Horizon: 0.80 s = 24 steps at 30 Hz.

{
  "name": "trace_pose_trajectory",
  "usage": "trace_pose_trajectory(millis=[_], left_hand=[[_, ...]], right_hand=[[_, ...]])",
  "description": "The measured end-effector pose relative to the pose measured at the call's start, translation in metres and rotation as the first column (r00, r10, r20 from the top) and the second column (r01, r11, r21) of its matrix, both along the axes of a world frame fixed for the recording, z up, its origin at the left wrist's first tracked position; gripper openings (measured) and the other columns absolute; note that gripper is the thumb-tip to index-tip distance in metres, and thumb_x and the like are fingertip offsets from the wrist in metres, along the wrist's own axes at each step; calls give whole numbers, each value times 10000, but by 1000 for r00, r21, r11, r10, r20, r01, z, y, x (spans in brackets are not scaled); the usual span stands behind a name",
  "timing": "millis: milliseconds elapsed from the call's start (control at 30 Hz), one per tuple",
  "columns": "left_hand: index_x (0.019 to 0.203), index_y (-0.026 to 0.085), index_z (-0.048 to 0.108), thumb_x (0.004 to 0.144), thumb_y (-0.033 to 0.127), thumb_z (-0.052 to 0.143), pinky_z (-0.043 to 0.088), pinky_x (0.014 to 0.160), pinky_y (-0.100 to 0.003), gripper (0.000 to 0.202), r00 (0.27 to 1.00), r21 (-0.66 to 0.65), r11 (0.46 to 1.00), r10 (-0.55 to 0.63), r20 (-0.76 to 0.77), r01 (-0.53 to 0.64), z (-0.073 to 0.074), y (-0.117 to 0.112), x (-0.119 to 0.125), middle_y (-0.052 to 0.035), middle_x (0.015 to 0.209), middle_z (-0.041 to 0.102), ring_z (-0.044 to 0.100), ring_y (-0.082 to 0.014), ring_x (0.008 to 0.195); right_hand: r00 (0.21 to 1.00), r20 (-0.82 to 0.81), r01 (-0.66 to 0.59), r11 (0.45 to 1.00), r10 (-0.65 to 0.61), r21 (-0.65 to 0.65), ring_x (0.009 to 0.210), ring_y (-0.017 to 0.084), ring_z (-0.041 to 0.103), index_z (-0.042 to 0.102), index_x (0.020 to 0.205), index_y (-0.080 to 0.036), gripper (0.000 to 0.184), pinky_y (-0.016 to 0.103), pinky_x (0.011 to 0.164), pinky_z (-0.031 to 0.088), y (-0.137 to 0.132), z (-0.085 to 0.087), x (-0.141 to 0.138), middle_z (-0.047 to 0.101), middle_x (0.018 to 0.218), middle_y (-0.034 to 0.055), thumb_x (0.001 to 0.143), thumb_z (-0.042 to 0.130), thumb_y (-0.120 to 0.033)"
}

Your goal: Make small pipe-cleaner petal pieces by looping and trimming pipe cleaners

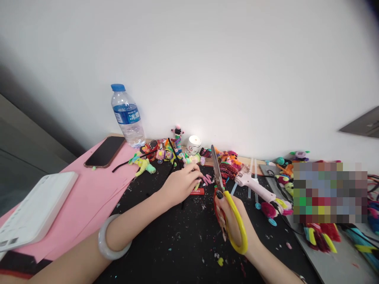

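My right hand (232, 221) is closed around scissors (236, 221) with a yellow and a red handle. Their metal blades point up and away, held over the black work mat (177, 244). My left hand (182, 182) reaches over the mat with its fingers curled together; what they hold, if anything, is mostly hidden. Just right of those fingers lies a pink zigzag piece of fuzzy wire (208, 179). Beneath them is a small red label strip (197, 191). Behind the left hand sit fuzzy pipe-cleaner figures (142, 163) and a small white cup-like roll (194, 145).
A water bottle (128, 118) and a phone (105, 151) stand and lie at the back left, near a white keypad device (38, 209) on pink sheets (85, 197). To the right are a pale glue gun (256, 186), glue sticks and more fuzzy figures (321, 236) on a grey board (331, 260).
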<state>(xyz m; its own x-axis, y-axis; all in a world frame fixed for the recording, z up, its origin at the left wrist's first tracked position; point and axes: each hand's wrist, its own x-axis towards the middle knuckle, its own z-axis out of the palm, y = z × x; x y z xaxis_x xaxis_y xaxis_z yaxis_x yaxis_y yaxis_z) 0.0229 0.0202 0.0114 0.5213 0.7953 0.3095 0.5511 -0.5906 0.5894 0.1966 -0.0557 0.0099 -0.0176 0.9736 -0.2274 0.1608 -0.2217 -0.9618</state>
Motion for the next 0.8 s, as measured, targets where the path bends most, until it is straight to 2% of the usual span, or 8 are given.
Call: trace_pose_trajectory(millis=[133, 267, 400, 533, 600, 667, 733, 800], left_hand=[[961, 220, 617, 871, 170, 433, 457, 727, -249, 211, 987, 24, 995, -94, -129, 98, -3, 14, 16, -45, 1062, 581, 593, -172, 880], [848, 196, 614, 802, 116, 520, 455, 692, -259, 132, 983, 5, 996, -86, -160, 88, -11, 24, 24, -55, 972, 592, 589, -203, 880], [796, 186, 599, 805, 135, 530, 450, 702, -277, 87, 990, -24, 996, -83, -114, 80, -12, 26, 23, -55, 886, 609, 589, -215, 865], [867, 196, 587, 847, 164, 474, 457, 728, -292, 119, 999, -53, 998, -42, -10, 41, -3, 25, 20, -50, 883, 639, 605, -201, 835], [899, 191, 571, 875, 175, 419, 473, 679, -284, 155, 996, -115, 993, -2, 91, 13, 3, 23, 19, -42, 813, 650, 625, -181, 747], [897, 180, 559, 879, 195, 413, 482, 594, -262, 147, 954, -291, 957, 90, 285, -3, 6, 19, 15, -34, 753, 655, 638, -165, 658], [882, 171, 560, 851, 223, 487, 481, 541, -241, 96, 840, -503, 863, 246, 483, 37, 7, 15, 11, -42, 761, 672, 656, -166, 651], [899, 160, 575, 802, 243, 583, 494, 560, -234, 128, 717, -630, 770, 383, 582, 100, 5, 11, 5, -56, 801, 690, 674, -178, 717]], right_hand=[[1000, -23, 1, 1000, -1, -7, 452, 76, 238, 341, 625, -210, 417, 215, 411, 198, 0, 1, 0, 281, 516, -78, 826, 477, -549], [1000, -14, 8, 1000, -8, 4, 458, 76, 241, 344, 625, -208, 416, 216, 416, 199, 0, -2, 2, 283, 521, -76, 832, 475, -544], [1000, 10, 11, 1000, -11, -4, 460, 80, 265, 341, 618, -208, 424, 215, 415, 220, 0, -5, 3, 294, 526, -71, 832, 468, -551], [999, -27, 33, 999, -33, -8, 440, 76, 255, 347, 620, -211, 422, 211, 399, 207, 1, -1, 1, 292, 507, -77, 816, 483, -558], [996, -74, 45, 999, -46, -19, 424, 69, 238, 342, 622, -214, 429, 206, 389, 195, 0, 2, -2, 276, 496, -86, 795, 501, -573], [991, -119, 54, 998, -59, -41, 409, 66, 229, 337, 627, -219, 440, 202, 378, 194, 0, 6, -4, 266, 487, -94, 772, 508, -599], [989, -137, 39, 998, -47, -55, 401, 67, 228, 337, 630, -222, 451, 204, 373, 199, 0, 8, -5, 265, 482, -96, 763, 500, -620], [993, -118, -8, 1000, 8, -1, 429, 73, 246, 356, 633, -213, 454, 209, 395, 223, 0, 10, -4, 288, 507, -84, 767, 502, -622]])
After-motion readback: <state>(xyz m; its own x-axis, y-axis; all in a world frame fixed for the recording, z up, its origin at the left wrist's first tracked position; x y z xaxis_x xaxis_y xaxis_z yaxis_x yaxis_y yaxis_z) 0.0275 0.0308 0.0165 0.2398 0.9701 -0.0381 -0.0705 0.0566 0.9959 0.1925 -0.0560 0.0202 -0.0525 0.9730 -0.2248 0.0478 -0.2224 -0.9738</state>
